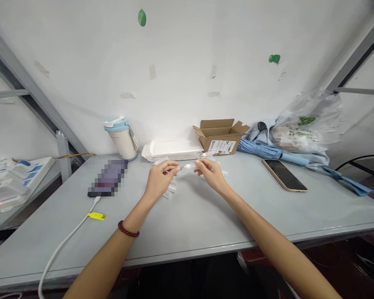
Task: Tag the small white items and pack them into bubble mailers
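Small white piece (189, 166) is up over the desk (193, 224), btwn both hands, roughly mid-desk. L hand (162, 178): thumb + fingertips closed, pinching what looks like its thin end. R hand (213, 176): thumb + index closed on the other end. Exact grip pts too small to tell.

For a good hold: light pinch, tips only, both ends in line so the thin part doesn't bend; turn or pull slowly w/ R while L steadies, wrists low for less shake. Prob. slippery & easy to drop, so best worked close above the desk.

Containers: cardboard box (216, 123) at back, flaps up, label on front; can't see contents. White flat packs (177, 147) stacked just L of it. Clear plastic bits (170, 190) lie by L hand. Plastic bag (321, 120) far R, w/ something pale inside, can't ID. Cup (124, 143) back L, lid on, contents hidden.
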The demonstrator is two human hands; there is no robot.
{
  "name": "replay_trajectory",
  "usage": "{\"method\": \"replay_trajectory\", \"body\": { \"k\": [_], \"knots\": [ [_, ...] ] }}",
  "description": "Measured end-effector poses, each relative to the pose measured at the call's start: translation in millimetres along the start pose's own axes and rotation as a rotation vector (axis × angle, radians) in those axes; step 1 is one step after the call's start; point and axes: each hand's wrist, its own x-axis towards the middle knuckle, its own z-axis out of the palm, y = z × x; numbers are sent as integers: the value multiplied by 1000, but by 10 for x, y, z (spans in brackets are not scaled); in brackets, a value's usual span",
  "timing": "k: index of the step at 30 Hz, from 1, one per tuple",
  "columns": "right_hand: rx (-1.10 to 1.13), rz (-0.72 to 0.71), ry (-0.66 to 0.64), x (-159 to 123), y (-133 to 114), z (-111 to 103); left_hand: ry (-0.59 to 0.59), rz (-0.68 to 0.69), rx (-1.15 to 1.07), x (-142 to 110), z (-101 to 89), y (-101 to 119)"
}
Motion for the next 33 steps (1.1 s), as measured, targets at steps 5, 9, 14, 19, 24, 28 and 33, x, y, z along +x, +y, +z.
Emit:
{"method": "replay_trajectory", "body": {
  "k": [5,9,14,19,24,28,33],
  "knots": [
    [11,-8,5,0,2,-3,19,14,13,-9,0,26],
    [7,-10,6,2,3,-2,24,23,32,-16,-4,49],
    [-2,-7,-1,-3,-13,-3,26,29,27,-18,-5,41],
    [-18,-11,-24,-1,-3,-4,12,31,12,-19,-1,-2],
    [-2,14,-33,-8,19,17,2,28,-7,-39,5,-24],
    [-14,15,-41,-25,22,35,1,40,1,-63,12,-1],
    [-50,7,-46,-34,15,33,-16,35,8,-84,30,16]
  ]
}}
